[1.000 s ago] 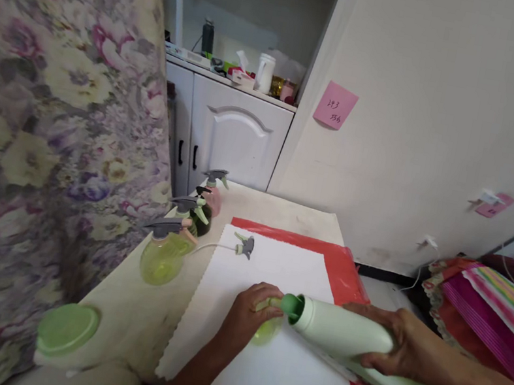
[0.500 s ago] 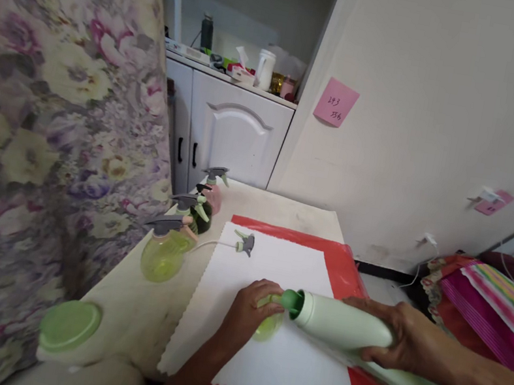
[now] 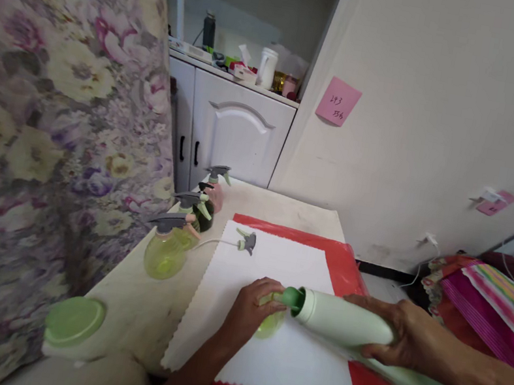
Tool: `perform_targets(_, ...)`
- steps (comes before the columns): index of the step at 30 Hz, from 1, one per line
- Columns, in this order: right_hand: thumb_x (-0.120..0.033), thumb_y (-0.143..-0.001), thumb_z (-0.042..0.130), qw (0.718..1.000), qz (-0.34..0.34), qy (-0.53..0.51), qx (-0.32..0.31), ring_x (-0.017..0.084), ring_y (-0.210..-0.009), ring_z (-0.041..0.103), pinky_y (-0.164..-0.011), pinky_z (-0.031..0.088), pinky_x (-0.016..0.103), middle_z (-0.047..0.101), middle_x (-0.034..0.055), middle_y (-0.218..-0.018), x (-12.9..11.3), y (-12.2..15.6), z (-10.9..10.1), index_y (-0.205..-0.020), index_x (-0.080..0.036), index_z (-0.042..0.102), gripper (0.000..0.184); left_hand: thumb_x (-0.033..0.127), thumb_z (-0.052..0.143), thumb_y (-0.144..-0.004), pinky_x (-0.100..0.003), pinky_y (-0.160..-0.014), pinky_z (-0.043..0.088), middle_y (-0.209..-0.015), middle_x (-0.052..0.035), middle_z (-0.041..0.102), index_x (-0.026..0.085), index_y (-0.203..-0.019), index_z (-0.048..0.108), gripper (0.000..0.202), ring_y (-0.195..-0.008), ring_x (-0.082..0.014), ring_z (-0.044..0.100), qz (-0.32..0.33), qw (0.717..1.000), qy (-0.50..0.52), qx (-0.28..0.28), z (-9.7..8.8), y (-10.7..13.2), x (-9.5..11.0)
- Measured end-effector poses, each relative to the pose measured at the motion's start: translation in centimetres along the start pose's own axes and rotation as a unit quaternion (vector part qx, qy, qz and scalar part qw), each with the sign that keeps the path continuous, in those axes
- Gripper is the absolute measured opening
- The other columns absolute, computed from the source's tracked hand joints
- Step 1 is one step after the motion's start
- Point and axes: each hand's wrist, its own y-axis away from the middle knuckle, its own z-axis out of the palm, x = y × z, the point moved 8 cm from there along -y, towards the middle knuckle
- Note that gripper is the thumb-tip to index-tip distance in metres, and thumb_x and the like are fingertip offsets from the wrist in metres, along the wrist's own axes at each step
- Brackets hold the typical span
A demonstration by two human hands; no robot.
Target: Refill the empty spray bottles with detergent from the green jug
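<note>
My left hand (image 3: 252, 308) is closed around the neck of a small yellow-green spray bottle (image 3: 269, 325) without its head, standing on a white sheet (image 3: 290, 371). In my right hand (image 3: 404, 334) is a pale green watering can or large bottle (image 3: 344, 319), tilted almost level. Its darker green spout (image 3: 292, 297) meets the small bottle's mouth; whether liquid flows I cannot make out. A grey and green spray head (image 3: 246, 242) with a white tube lies on the sheet's far left part.
Several spray bottles stand along the table's left edge, a yellow-green one (image 3: 165, 256) nearest and a pink one (image 3: 215, 195) farthest. A round green lid (image 3: 74, 321) sits at the near left. Red plastic (image 3: 348, 268) lies under the sheet. A floral curtain (image 3: 51, 116) hangs left.
The view has shifted very slightly. Both hands keep their holds, and the spout stays at the small bottle's mouth.
</note>
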Motion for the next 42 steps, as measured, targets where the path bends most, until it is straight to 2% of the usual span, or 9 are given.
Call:
perform_targets(3,-0.037,-0.074,0.068,1.0,0.003,0.005,-0.031,0.017,-0.061,0.064,-0.053,0.044,0.022,0.07,-0.0019,-0.074,-0.37,-0.02,0.17,-0.134,-0.031,0.052,0.062,0.022,0.073,-0.074,-0.029,-0.086,0.046,-0.094,-0.004,0.068,0.021,-0.089,0.072,0.015,-0.093,-0.0207,0.063,-0.002,1.0,0.002,-0.005,0.09,-0.06,-0.12)
perform_targets(10,-0.033,-0.073,0.068,0.999,0.01,0.022,-0.029,0.019,-0.064,0.066,-0.056,0.044,0.022,0.071,0.0003,-0.076,-0.58,0.1,-0.12,-0.134,-0.029,0.052,0.063,0.023,0.073,-0.074,-0.029,-0.086,0.046,-0.094,-0.0037,0.068,0.021,-0.089,0.071,0.015,-0.093,-0.0203,0.064,-0.002,1.0,0.001,-0.007,0.17,0.01,-0.42)
perform_targets(22,-0.037,-0.073,0.07,0.999,0.001,0.028,-0.015,0.022,-0.071,0.07,-0.059,0.048,0.023,0.074,0.0018,-0.081,-0.72,0.19,-0.51,-0.133,-0.029,0.054,0.062,0.023,0.072,-0.075,-0.029,-0.086,0.046,-0.094,-0.004,0.068,0.02,-0.089,0.071,0.015,-0.093,-0.0201,0.064,-0.002,1.0,-0.005,-0.014,0.26,0.07,-0.14)
perform_targets(28,-0.036,-0.073,0.07,0.999,-0.009,0.036,-0.005,0.023,-0.07,0.07,-0.057,0.049,0.024,0.075,0.0035,-0.08,-0.81,0.23,-0.65,-0.133,-0.026,0.054,0.063,0.022,0.071,-0.076,-0.029,-0.087,0.045,-0.095,-0.0043,0.068,0.02,-0.09,0.071,0.014,-0.094,-0.02,0.063,0.0,1.0,-0.013,-0.02,0.33,0.05,0.02)
perform_targets(42,-0.038,-0.073,0.069,0.999,-0.017,0.034,0.0,0.02,-0.064,0.069,-0.054,0.049,0.024,0.074,0.0004,-0.076,-0.83,0.23,-0.65,-0.133,-0.027,0.055,0.063,0.024,0.071,-0.074,-0.03,-0.086,0.047,-0.094,-0.0044,0.068,0.02,-0.087,0.07,0.014,-0.092,-0.0209,0.064,-0.004,1.0,-0.011,-0.014,0.29,-0.01,0.21)
